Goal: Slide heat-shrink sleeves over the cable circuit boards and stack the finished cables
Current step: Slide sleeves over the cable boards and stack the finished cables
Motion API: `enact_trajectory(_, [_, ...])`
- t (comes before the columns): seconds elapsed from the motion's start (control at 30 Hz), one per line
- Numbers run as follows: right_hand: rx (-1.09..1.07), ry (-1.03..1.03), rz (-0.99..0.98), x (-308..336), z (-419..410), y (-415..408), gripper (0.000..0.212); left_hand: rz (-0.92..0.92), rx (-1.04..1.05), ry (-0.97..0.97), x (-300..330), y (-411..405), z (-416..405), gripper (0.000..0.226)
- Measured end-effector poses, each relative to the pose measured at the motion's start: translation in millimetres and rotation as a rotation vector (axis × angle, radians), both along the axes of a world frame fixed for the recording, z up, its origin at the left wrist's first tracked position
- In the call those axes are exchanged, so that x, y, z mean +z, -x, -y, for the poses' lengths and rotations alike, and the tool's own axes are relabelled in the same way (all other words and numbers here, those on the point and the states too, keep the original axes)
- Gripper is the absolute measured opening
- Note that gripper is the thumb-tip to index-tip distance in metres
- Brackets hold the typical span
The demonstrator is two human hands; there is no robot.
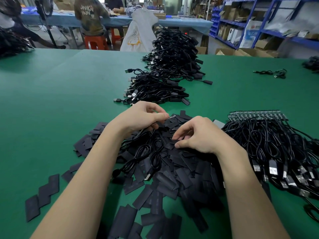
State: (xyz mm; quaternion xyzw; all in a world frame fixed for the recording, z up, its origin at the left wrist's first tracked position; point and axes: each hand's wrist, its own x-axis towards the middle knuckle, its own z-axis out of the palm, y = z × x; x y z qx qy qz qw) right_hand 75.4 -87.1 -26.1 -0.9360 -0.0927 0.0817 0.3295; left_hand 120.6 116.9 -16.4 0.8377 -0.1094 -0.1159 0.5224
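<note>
Nearest you, loose heat-shrink sleeves (pixel 172 171) lie heaped and scattered on the green table (pixel 51 100), and both your hands work above that heap. Your left hand (pixel 143 116) has its fingers curled around one end of a black cable (pixel 151 152), whose loop and plug trail back over the sleeves. Your right hand (pixel 198 135) pinches a single sleeve between thumb and fingertips. You look to be at the start of one cycle: sleeve picked, board end not yet inside it. Next you need to open the flat sleeve's mouth, line it up with the board, and slide it on. To your right lies the bundle of unsleeved cables (pixel 269 145), circuit boards fanned at its far edge. Beyond your hands the finished stack (pixel 165 83) runs away in a long row. Further off are people seated at a blue bench and blue shelving.
</note>
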Motion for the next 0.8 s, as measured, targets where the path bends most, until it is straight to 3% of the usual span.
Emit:
enact_trajectory(0.27, [-0.03, -0.076, 0.033, 0.7, 2.5, 0.6, 0.018, -0.007, -0.006, -0.01, 0.8, 1.7, -0.7, 0.014])
enact_trajectory(0.63, [-0.124, -0.474, 0.012, -4.0, 12.7, 2.3, 0.027, -0.017, -0.023, 0.037, 4.4, 4.5, -1.6, 0.012])
enact_trajectory(0.8, [-0.138, -0.563, -0.005, -7.9, 15.5, -0.3, 0.019, -0.027, -0.031, 0.049, 4.8, 5.7, -1.2, 0.01])
